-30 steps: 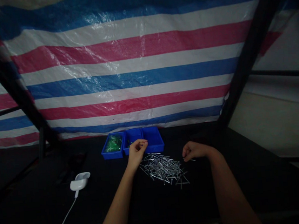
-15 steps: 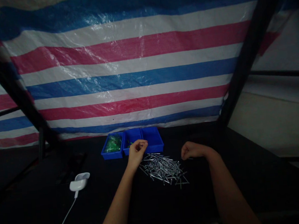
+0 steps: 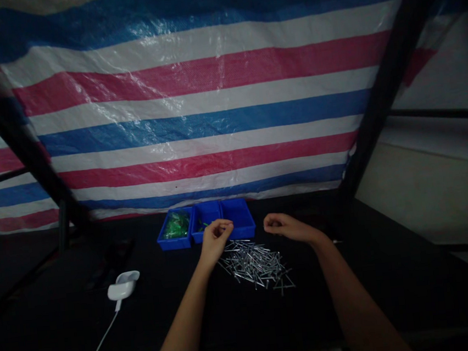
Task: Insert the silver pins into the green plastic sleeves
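Three side-by-side blue bins on black table (image 3: 87, 333): left bin (image 3: 175, 245) holds green plastic bag (image 3: 176, 225); middle bin (image 3: 204, 214) shows a green scrap, mostly hidden; right bin (image 3: 241, 219) too dark to read. Left hand (image 3: 215, 241) pinched closed before middle bin, any held item unresolved. Loose metal pins (image 3: 253, 264) heaped below, spread flat. Right hand (image 3: 286, 226) loosely curled, nothing visible held.

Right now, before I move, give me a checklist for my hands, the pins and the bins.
1. Left hand, fingers pinched, holding something: cannot tell.
2. Right hand off the pile of metal pins: ok.
3. Pins gathered in one loose heap: ok.
4. Green bag inside the left blue compartment: ok.
5. Right blue compartment contents: cannot tell, too dark.
6. White charging case away from the pins: ok.
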{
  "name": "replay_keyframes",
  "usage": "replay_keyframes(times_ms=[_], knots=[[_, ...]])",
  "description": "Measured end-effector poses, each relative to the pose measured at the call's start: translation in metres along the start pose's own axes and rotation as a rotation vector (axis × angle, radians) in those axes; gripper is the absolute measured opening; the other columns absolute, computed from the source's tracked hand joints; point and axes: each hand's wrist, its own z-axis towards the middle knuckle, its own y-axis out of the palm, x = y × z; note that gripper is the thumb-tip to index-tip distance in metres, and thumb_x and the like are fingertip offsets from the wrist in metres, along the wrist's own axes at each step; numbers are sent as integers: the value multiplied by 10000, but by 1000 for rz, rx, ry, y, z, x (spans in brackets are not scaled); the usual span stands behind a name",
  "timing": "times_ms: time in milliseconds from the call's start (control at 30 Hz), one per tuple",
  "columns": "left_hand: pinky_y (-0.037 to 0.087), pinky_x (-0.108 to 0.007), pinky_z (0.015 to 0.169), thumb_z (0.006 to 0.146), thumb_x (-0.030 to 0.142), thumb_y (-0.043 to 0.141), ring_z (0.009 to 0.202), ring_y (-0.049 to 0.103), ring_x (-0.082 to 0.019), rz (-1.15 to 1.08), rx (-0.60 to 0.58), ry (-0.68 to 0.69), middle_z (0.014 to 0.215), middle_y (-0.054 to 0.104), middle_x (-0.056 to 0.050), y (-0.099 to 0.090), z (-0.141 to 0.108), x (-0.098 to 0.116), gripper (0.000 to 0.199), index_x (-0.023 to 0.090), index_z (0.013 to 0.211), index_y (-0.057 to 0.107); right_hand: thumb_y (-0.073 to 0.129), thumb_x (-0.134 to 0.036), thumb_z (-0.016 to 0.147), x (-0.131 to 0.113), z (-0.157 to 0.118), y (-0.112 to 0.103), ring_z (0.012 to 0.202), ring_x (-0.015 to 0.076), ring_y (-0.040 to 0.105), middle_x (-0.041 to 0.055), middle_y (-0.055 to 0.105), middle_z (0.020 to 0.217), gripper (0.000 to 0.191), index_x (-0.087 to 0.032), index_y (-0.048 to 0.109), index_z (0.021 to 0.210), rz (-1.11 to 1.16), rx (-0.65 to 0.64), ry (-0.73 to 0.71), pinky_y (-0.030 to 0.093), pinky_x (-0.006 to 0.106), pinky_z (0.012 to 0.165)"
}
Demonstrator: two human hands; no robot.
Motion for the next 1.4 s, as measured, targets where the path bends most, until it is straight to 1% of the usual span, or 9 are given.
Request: replay_keyframes(times_ms=[100, 167, 333, 500, 700, 1000, 1167, 1267, 1400], knots=[[346, -204, 525, 666, 392, 688, 560, 467, -92, 12, -49, 8, 642, 584, -13, 3, -2, 0, 281, 132, 769, 667, 561, -384, 767, -9, 6, 9, 672, 127, 514, 7, 570, 719, 229, -155, 568, 782, 39, 24, -74, 399, 239, 621], [348, -208, 532, 675, 395, 683, 561, 468, -93, 34, -77, 15, 654, 592, -18, 5, -3, -1, 281, 130, 769, 669, 569, -397, 763, -15, 9, 16, 676, 135, 526, 12, 582, 712, 243, -155, 576, 783, 64, 37, -108, 408, 249, 630], [356, -215, 558, 711, 392, 654, 594, 486, -105, 109, -143, 48, 691, 607, -29, 7, -5, -4, 263, 135, 766, 671, 623, -389, 723, -25, 18, 40, 651, 133, 532, 13, 595, 685, 238, -155, 626, 765, 93, 160, -203, 416, 257, 625], [367, -221, 581, 720, 405, 641, 613, 495, -117, 115, -145, 60, 682, 605, -27, 4, -3, -6, 271, 135, 735, 661, 647, -420, 690, -24, 26, 58, 610, 129, 542, 13, 618, 678, 268, -164, 603, 757, 154, 285, -213, 408, 250, 579], [374, -219, 579, 744, 407, 614, 612, 500, -116, 130, -139, 66, 676, 597, -23, 3, -3, -8, 274, 136, 760, 650, 644, -418, 694, -26, 27, 63, 601, 130, 547, 13, 619, 666, 255, -170, 593, 726, 155, 333, -222, 400, 247, 562], [361, -221, 548, 743, 427, 603, 574, 482, -109, 136, -109, 45, 645, 570, -12, 2, -3, -2, 299, 128, 741, 621, 663, -383, 683, -27, 28, 71, 602, 124, 556, 4, 625, 664, 229, -169, 589, 719, 197, 295, -232, 394, 241, 570], [337, -215, 526, 743, 450, 595, 531, 439, -91, 113, -50, 55, 583, 510, 18, 1, -3, 4, 321, 137, 673, 579, 672, -382, 681, -26, 27, 67, 670, 144, 599, 23, 663, 745, 274, -167, 609, 839, 276, 225, -185, 420, 247, 602], [311, -208, 505, 752, 455, 584, 505, 403, -80, 95, 14, 58, 543, 446, 38, -2, -1, 4, 335, 144, 638, 532, 642, -419, 707, -26, 25, 63, 622, 135, 592, 37, 675, 739, 325, -152, 625, 891, 310, 137, -123, 412, 234, 552], [305, -205, 503, 762, 460, 570, 504, 394, -77, 90, 61, 66, 541, 428, 43, -7, 2, 3, 348, 147, 629, 498, 591, -477, 742, -23, 25, 63, 469, 86, 506, 46, 681, 680, 369, -128, 644, 851, 310, -65, -55, 358, 201, 451]])
